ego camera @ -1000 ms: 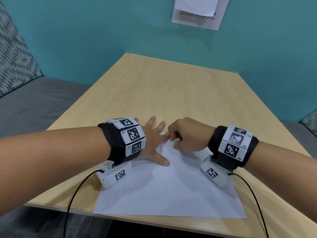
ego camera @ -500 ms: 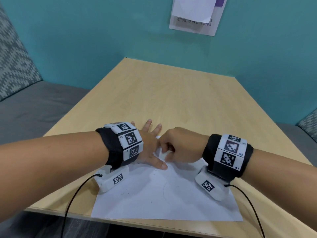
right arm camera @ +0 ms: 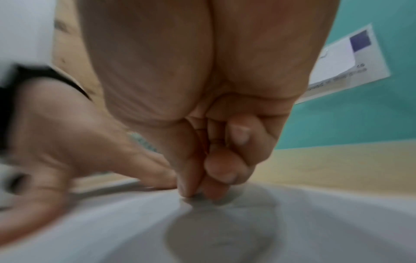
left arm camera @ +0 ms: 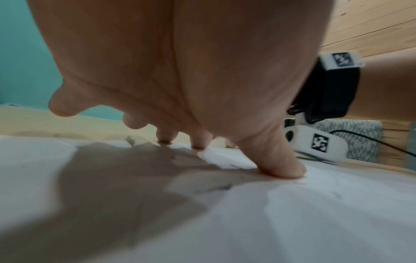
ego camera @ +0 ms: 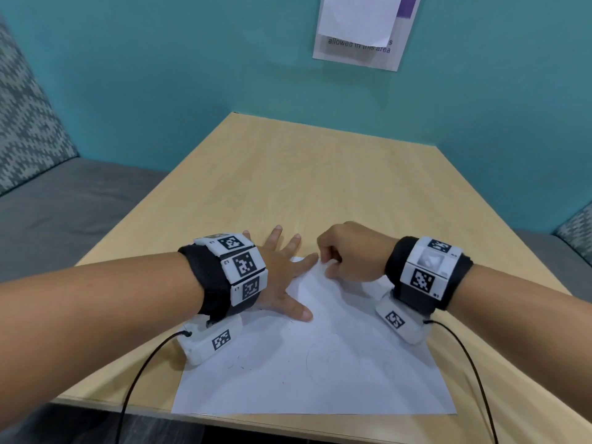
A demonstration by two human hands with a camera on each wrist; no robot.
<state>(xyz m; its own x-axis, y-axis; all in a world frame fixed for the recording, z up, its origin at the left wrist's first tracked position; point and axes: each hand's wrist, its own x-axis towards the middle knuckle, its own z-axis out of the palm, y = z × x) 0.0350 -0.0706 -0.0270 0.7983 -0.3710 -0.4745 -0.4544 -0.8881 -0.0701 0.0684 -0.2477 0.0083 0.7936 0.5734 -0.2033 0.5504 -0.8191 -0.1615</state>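
A white sheet of paper [ego camera: 320,363] lies on the wooden table [ego camera: 320,187] at its near edge, with faint pencil marks on it. My left hand [ego camera: 283,274] rests flat on the sheet's far left corner with fingers spread; in the left wrist view the left hand [left arm camera: 180,71] presses its thumb and fingertips on the paper [left arm camera: 270,222]. My right hand [ego camera: 346,254] is curled just right of the left forefinger. In the right wrist view the right hand [right arm camera: 198,186] pinches thumb and forefinger together on the paper [right arm camera: 292,231] at its far edge.
The table runs back to a teal wall with a notice [ego camera: 362,33] pinned on it. Grey padded benches [ego camera: 64,203] flank the table on both sides. Black cables [ego camera: 137,379] hang from both wrist cameras over the near table edge.
My right hand's fingertips slid left toward the left thumb, then back right to the left forefinger's tip. The left hand stayed pressed on the sheet.
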